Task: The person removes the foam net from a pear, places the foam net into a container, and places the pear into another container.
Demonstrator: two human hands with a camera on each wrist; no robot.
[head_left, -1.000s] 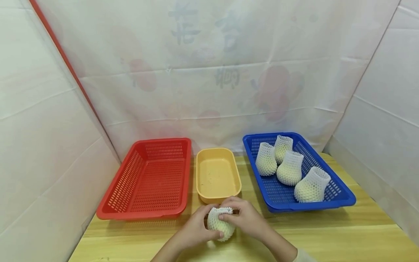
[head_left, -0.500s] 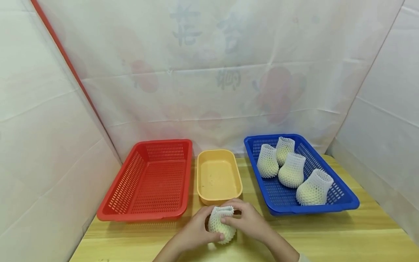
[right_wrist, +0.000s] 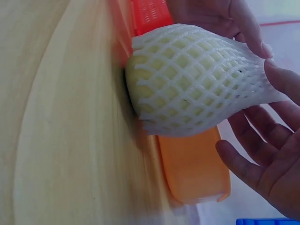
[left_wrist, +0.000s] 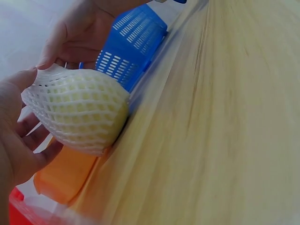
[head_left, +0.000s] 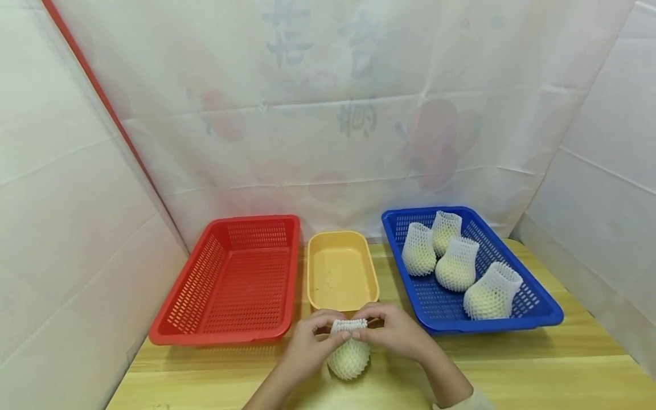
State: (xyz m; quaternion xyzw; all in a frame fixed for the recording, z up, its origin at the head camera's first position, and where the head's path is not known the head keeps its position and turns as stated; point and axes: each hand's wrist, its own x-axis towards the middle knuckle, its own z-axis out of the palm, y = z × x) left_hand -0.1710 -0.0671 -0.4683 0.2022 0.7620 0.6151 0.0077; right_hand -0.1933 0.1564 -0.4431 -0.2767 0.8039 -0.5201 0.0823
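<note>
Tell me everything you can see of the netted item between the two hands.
The netted item is rounded and pale yellow, inside a white, foam-like mesh sleeve. A bare yellow patch shows at its base; the sleeve narrows into a neck, its rim squeezed nearly flat. It sits roughly upright, apparently resting on the wooden table, on the near side of the yellow tray. The left hand's grip and right hand's grip pinch the neck.

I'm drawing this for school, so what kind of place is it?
Maybe a little work booth: pale sheets hang behind and beside a wooden table, and a blue basket there holds net-wrapped, fruit-like things.
</note>
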